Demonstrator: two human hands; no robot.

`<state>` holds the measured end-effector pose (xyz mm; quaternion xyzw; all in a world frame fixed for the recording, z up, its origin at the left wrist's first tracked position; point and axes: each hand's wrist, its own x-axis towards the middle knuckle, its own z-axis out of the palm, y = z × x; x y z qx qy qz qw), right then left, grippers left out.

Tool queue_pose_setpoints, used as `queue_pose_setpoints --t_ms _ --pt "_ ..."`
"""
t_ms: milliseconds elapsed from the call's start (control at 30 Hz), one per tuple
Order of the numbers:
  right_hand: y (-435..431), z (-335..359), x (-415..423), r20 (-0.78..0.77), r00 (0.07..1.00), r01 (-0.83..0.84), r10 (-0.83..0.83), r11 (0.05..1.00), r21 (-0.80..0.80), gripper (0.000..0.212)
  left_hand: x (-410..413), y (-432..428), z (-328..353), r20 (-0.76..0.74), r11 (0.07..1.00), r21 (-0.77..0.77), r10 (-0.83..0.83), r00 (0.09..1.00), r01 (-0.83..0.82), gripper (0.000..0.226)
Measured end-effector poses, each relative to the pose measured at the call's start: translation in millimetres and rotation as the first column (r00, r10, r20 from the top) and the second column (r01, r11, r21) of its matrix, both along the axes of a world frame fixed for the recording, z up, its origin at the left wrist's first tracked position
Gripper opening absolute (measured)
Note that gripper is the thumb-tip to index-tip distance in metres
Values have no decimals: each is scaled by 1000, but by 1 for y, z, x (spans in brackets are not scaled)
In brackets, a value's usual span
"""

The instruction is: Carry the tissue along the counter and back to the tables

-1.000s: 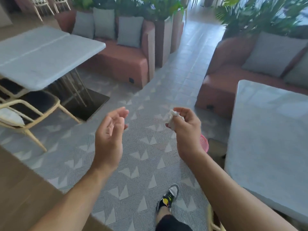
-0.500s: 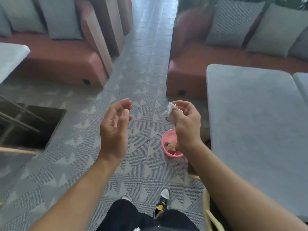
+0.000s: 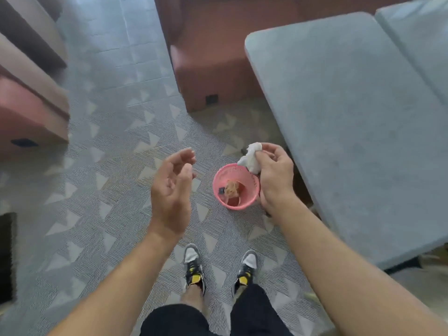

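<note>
Right hand (image 3: 275, 175) holds crumpled tissue (image 3: 251, 157) above pink basket (image 3: 253, 187)

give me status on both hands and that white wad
Left hand open, holding nothing. Right hand pinching crumpled white tissue above the pink basket on the floor. Nothing between tissue and basket.

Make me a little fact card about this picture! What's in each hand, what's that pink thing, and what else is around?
Right hand: pinches a crumpled white tissue
Left hand: holds nothing, fingers relaxed
Pink basket: small, stands on the floor, some brownish scrap inside
Tissue's place: in this view, over the basket's far right rim
Floor: grey carpet with triangle pattern
Feet: two sneakers, just behind the basket
Right side: grey table
Behind: reddish sofa
</note>
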<state>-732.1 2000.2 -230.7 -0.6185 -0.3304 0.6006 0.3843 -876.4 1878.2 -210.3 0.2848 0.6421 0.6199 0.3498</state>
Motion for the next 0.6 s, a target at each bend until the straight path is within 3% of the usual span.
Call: queue_pose_setpoints --t_ms 200,433,600 --pt "22 -122 2 112 991 87 -73 989 -119 14 -4 40 -91 15 998 -31 -51 999 51 28" --pt "19 -307 17 102 980 195 -169 916 -352 21 19 53 -235 67 992 -104 -66 996 73 35" --pt "28 -412 24 153 981 172 -121 905 -390 19 25 57 -334 111 983 -154 -84 990 101 29"
